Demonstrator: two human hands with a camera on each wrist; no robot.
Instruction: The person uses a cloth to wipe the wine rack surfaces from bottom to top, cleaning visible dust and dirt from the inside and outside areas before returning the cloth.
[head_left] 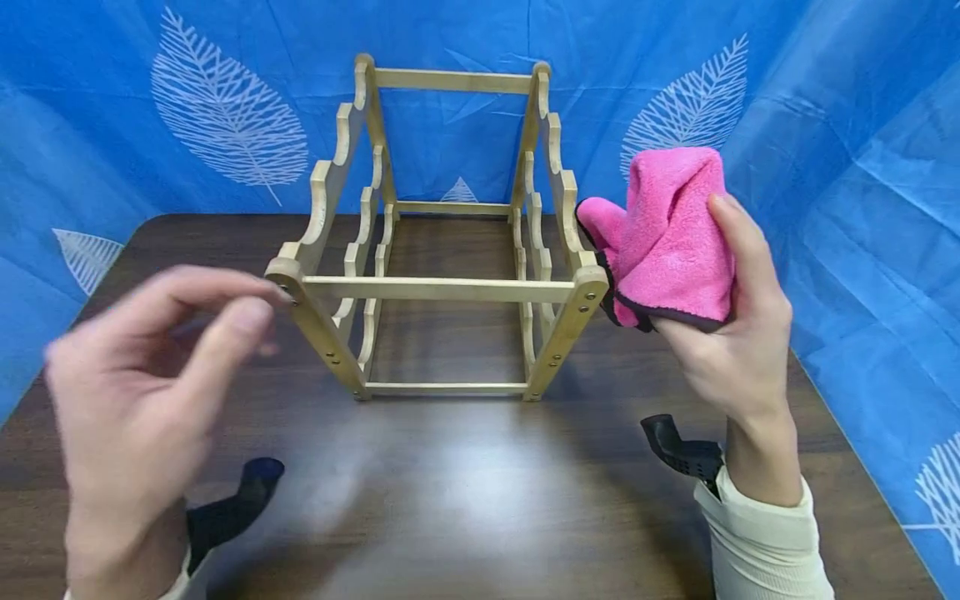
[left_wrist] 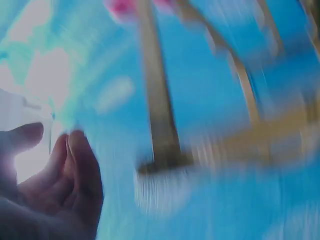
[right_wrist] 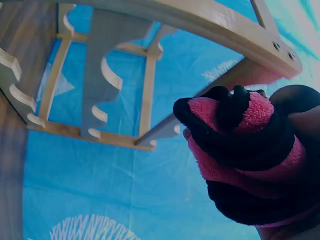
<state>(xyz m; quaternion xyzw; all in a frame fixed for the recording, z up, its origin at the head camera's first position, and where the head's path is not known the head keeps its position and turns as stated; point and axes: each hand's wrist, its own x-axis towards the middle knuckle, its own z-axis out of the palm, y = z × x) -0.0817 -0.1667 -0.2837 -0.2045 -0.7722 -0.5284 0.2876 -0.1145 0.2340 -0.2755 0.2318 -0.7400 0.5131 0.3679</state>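
A bunched pink cloth (head_left: 678, 237) with black edging is held in my right hand (head_left: 750, 333), just right of the rack's front right corner. In the right wrist view the folded cloth (right_wrist: 240, 150) shows its dark trim close to the wood. The pale wooden rack (head_left: 438, 289), with scalloped side rails, stands on the table. My left hand (head_left: 157, 375), blurred, hovers by the front left post, thumb and fingers loosely bent and holding nothing. In the left wrist view, a gap shows between the left hand (left_wrist: 60, 185) and the rack post (left_wrist: 159, 100); whether a fingertip touches is unclear.
The dark wooden table (head_left: 465, 483) extends under the rack and toward me. Behind it and at both sides hangs a blue sheet (head_left: 457, 33) with white leaf prints. Black wrist mounts (head_left: 682, 450) stick out from the cream sleeves (head_left: 765, 533).
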